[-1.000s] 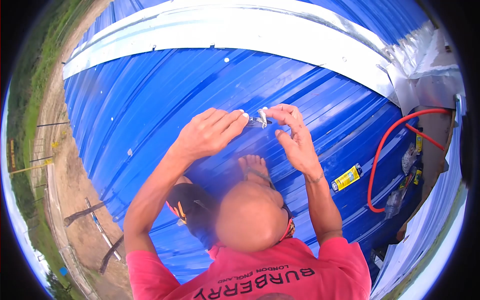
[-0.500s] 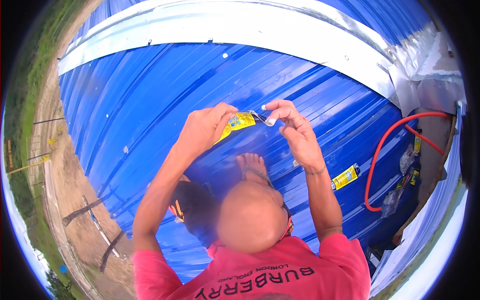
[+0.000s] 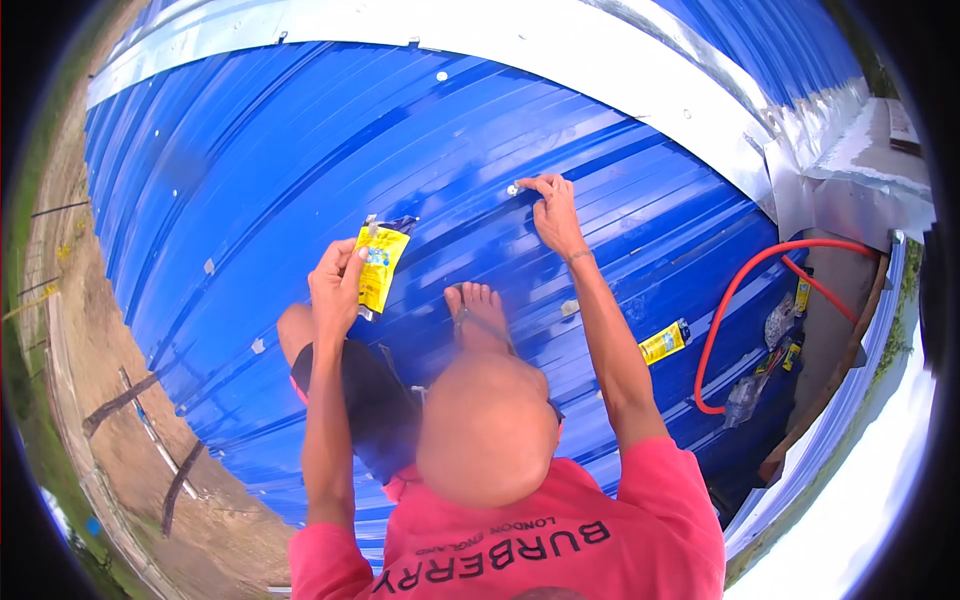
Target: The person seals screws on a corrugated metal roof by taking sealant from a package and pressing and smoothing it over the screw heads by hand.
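My left hand pinches a yellow sachet with a dark, opened top end, held up over the blue metal roof. My right hand reaches forward with its index finger out, the fingertip at a small whitish spot on the roof sheet. The other fingers of that hand are curled, and no object shows in them. Another yellow sachet lies on the roof to the right of my right forearm.
A red hose curves over the roof at the right, near a clear plastic bottle and more yellow packets. A white metal ridge strip crosses the top. Bare ground lies below the roof's left edge.
My hands have moved apart. The left brought the sachet back and to the left, now upright; the right went forward, down to the roof surface. The view has shifted slightly.
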Available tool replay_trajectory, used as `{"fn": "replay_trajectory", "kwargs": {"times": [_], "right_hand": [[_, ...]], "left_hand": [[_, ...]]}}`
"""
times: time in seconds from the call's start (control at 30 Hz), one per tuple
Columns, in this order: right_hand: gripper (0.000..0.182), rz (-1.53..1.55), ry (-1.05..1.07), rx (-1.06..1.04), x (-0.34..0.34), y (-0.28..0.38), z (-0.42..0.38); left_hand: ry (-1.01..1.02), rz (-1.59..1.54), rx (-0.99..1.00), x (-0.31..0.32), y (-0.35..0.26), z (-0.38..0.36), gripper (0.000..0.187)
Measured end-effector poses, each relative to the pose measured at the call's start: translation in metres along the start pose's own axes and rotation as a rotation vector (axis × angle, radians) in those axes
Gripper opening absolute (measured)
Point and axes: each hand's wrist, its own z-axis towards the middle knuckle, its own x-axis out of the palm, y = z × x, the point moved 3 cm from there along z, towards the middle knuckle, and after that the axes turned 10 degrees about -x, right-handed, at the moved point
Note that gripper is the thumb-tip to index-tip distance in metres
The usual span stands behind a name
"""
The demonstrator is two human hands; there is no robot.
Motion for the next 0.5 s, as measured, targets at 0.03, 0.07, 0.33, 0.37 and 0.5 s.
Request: {"fn": "replay_trajectory", "kwargs": {"times": [0.03, 0.07, 0.33, 0.37, 0.5], "right_hand": [[0.047, -0.007, -0.011, -0.018, 0.011, -0.008, 0.001], [0.048, -0.034, -0.021, -0.01, 0.015, -0.011, 0.003], [0.05, -0.176, -0.001, -0.089, 0.021, -0.013, 0.007], [0.052, -0.195, 0.003, -0.098, 0.021, -0.012, 0.006], [0.061, -0.429, 0.037, -0.228, 0.02, -0.005, -0.005]], "left_hand": [[0.002, -0.03, -0.002, 0.0, 0.006, -0.003, 0.02], [0.003, -0.058, -0.004, 0.0, 0.011, -0.006, 0.02], [0.035, -0.193, -0.092, 0.002, 0.032, -0.018, 0.022], [0.033, -0.191, -0.09, 0.002, 0.032, -0.019, 0.022], [0.04, -0.168, -0.076, 0.0, 0.03, -0.016, 0.023]]}}
